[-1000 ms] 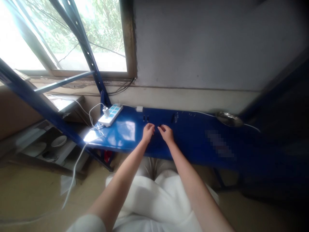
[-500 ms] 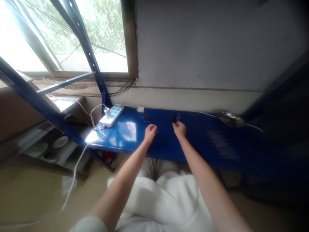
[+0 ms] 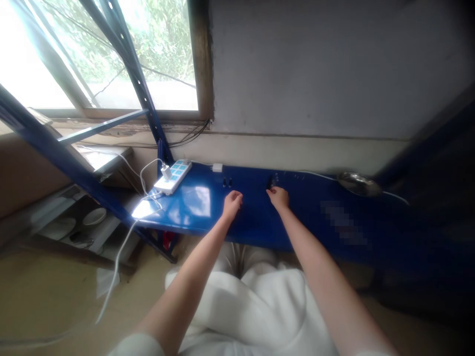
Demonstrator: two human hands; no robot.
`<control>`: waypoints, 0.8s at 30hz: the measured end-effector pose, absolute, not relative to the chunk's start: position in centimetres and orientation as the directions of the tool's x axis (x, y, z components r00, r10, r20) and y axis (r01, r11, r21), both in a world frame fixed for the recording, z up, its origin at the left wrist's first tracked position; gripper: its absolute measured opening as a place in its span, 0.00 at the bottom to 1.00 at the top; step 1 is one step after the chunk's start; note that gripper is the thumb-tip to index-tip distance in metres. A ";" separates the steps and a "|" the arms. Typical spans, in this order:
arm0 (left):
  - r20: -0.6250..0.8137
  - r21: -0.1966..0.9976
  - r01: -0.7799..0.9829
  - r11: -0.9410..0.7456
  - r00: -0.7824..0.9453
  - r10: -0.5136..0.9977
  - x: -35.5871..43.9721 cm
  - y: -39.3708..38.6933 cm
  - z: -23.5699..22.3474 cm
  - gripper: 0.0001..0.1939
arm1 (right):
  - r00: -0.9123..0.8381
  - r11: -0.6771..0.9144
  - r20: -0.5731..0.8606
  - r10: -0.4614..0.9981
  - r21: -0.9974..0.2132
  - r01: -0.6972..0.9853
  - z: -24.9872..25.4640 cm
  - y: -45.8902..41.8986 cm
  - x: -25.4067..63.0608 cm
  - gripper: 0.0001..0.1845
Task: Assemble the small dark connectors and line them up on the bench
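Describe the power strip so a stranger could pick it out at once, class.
Below the window, find the blue shelf. At its left end lies a white power strip with blue panels, a white charger plugged into it.

The right hand (image 3: 278, 197) has slid toward 2 o'clock, away from the left hand (image 3: 232, 204), up to the small dark items (image 3: 273, 181).

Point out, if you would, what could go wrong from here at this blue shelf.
The small dark pieces lie right beside the right hand, so a careless brush might knock them over or scatter them. The white cable appears to run from the power strip and off the edge of the blue metal shelf, so if the left hand or arm snagged it, the strip could be dragged.
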State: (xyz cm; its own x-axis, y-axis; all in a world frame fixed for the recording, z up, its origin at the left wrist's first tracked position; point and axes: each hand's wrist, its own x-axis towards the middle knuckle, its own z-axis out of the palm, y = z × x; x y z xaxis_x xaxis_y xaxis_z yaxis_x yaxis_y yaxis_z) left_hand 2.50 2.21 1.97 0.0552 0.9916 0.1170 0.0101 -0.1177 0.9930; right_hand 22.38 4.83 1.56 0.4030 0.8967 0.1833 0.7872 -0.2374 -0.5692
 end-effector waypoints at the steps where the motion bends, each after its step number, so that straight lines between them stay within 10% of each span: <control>1: 0.117 0.993 0.012 -0.118 0.054 0.992 2.5 2.2 2.0 0.06 | 0.398 -0.240 0.173 0.901 -0.564 0.790 1.5 5.0 22.5 0.10; 24: 0.114 0.993 0.030 -0.116 0.054 0.992 2.6 2.6 1.3 0.07 | 0.472 -0.378 0.107 0.875 -0.458 0.804 2.0 5.1 24.4 0.14</control>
